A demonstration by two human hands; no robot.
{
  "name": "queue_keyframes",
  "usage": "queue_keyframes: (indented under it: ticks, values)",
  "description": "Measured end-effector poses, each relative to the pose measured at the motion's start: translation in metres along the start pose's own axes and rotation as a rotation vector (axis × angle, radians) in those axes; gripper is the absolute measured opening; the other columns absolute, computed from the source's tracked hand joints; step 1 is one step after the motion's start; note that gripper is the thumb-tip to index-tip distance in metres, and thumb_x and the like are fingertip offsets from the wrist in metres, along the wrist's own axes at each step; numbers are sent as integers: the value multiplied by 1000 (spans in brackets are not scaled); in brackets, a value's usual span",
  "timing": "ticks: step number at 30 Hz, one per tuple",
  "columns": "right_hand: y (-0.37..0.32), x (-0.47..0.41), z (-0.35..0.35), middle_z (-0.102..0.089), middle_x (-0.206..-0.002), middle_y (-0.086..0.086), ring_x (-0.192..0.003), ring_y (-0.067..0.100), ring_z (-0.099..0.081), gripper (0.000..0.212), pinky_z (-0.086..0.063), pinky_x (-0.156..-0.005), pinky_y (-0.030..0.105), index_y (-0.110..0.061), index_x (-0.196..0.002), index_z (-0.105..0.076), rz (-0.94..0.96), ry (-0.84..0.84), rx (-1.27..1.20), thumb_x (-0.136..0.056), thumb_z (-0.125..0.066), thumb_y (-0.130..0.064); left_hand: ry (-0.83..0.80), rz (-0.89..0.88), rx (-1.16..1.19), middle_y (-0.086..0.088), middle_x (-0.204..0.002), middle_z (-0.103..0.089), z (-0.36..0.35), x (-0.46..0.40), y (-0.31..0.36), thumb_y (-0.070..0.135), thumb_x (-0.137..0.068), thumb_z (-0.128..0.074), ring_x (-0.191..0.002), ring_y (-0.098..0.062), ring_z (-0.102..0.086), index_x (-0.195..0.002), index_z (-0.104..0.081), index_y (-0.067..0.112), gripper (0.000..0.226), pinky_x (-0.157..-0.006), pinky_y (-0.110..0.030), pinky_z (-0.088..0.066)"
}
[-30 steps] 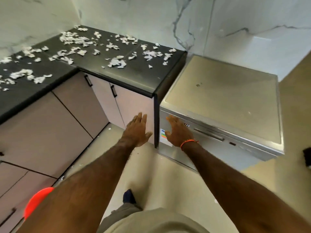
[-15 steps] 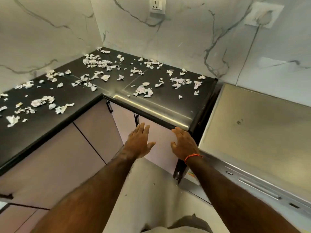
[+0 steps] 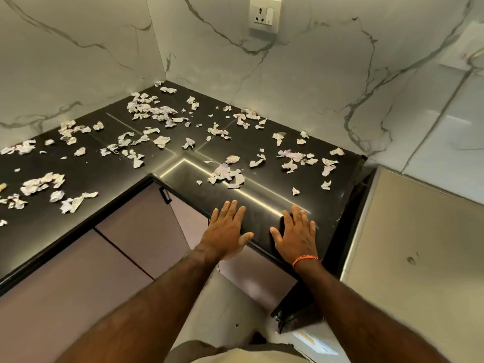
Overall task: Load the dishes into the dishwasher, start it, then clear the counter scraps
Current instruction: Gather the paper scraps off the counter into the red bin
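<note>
head view looks down on an l-shaped black counter [image 3: 262, 221] set into a corner of marble-veined wall. both hands reach forward over its near edge, palms down. left hand [image 3: 226, 233] has its fingers straight and close together, thumb out to the side, fingertips over the counter's front edge; it holds nothing. right hand [image 3: 297, 235] is likewise flat with fingers straight and slightly spread, lying over the counter edge, empty; whether either palm actually touches the surface cannot be told. an orange band [image 3: 305, 259] circles the right wrist. crumpled white paper scraps [image 3: 226, 174] are strewn across the counter, from the far corner out along both arms of it, the nearest cluster lying just beyond the fingertips and apart from them. dishwasher [image 3: 419, 252] stands just beside the counter's right end, its flat steel top showing, with a small mark on it. a wall socket [image 3: 264, 14] sits high on the wall. pale cabinet doors [image 3: 125, 231] with dark handles run below the counter.
</note>
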State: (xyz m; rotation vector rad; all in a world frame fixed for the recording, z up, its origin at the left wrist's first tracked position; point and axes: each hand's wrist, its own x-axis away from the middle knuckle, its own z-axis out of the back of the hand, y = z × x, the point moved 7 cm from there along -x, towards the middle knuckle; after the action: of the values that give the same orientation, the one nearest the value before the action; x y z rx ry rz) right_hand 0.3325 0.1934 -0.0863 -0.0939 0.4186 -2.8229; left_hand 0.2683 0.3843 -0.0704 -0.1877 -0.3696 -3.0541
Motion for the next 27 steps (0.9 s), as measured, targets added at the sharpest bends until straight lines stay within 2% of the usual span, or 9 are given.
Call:
queue_keyframes:
  ticks: [4,9,14,17,20,22,24,27]
  values:
    - [-1,-26,-8,-15,-166,8,-153,31,-10,71,-7,-122,55,-19,-154,-33,22,-42,31,-96,-40,-61,-64,-12,-39,-12,-170,5,-6,-32,-5,62,-100,-39,-156,-28,10,-163,-5,17,84,-126,-52,-2]
    - [-1,-64,-13,-2,-168,7,-155,28,0,84,-2,-123,55,-18,-159,-19,-18,-33,50,-95,-31,-71,-109,-83,-80,-9,-170,7,-12,-71,-25,80,-92,-28,-156,-25,14,-163,-6,19,96,-126,-52,4]
    - [8,-110,-13,8,-168,6,-154,31,7,91,0,-123,57,-14,-160,-8,-200,16,16,-93,-28,-74,-94,-195,-120,-8,-170,9,-2,-121,-49,85,-89,-20,-155,-23,18,-163,-4,18,101,-125,-55,6]
    - [6,-140,-18,6,-168,9,-154,33,7,92,2,-121,62,-12,-160,-8,-347,0,24,-94,-19,-75,-109,-258,-132,-7,-170,11,4,-154,-72,85,-90,-17,-154,-24,19,-163,-2,20,99,-124,-56,8]
    - [-16,-177,-25,5,-168,10,-153,38,9,87,8,-118,64,-13,-160,-6,-365,-32,51,-96,-15,-71,-72,-229,-131,-8,-170,10,19,-197,-99,80,-93,-19,-154,-25,22,-162,-5,19,93,-124,-56,10]
    - [-39,-200,-30,8,-168,5,-153,34,12,80,12,-116,62,-18,-160,-4,-241,-73,70,-98,-14,-67,7,-218,-138,-10,-170,8,32,-224,-110,73,-97,-24,-154,-27,22,-162,-8,16,88,-124,-54,10]
    - [-55,-218,-32,6,-168,-1,-155,25,9,71,8,-120,58,-22,-160,-7,-138,-89,29,-102,-18,-60,83,-301,-161,-12,-170,5,41,-245,-106,68,-98,-31,-154,-28,19,-161,-16,15,83,-125,-53,7]
    - [-43,-225,-15,-13,-168,0,-155,23,-6,59,-4,-124,54,-24,-157,-26,-238,74,-80,-104,-30,-49,89,-456,-133,-12,-170,3,43,-264,-81,71,-96,-34,-155,-28,17,-158,-25,16,84,-125,-56,0]
